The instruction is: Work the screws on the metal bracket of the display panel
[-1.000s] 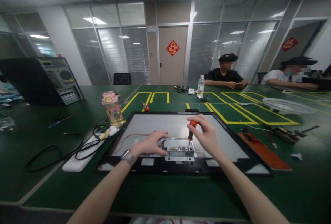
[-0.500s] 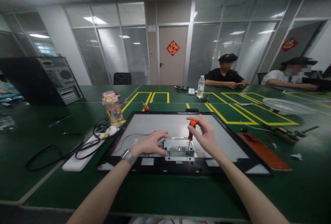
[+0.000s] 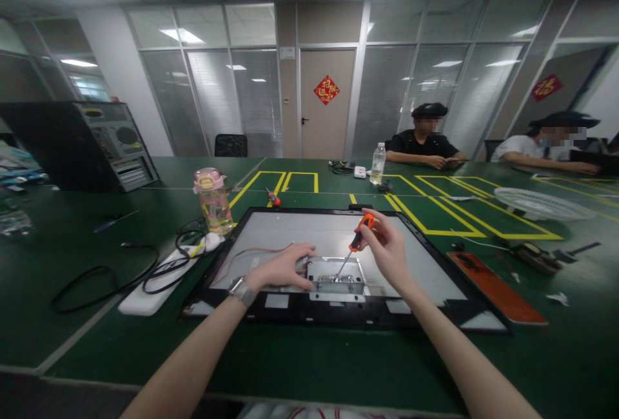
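A display panel (image 3: 290, 228) with a black frame lies flat on the green table, its pale back facing up. Near its front edge sits a metal bracket (image 3: 355, 269) with small parts inside it. My left hand (image 3: 286, 267) rests at the bracket's left side, fingers and thumb spread and touching it. In my right hand (image 3: 387, 246) is an orange and black screwdriver (image 3: 358, 235), gripped by the handle. The screwdriver leans, its shaft slanting down to the left, and the tip is over the middle of the bracket; whether it touches a screw I cannot tell.
To the left are a pink-capped bottle (image 3: 213, 203), a white power strip (image 3: 155, 293) with black cables, and a computer case (image 3: 62, 142). At right lie an orange-brown plate (image 3: 503, 290) and a white round rack (image 3: 541, 203). Two people sit across the table.
The screwdriver went from nearly upright at the bracket's right end to tilted, its tip shifting left to the bracket's middle. My left hand stays put. The view has turned slightly.
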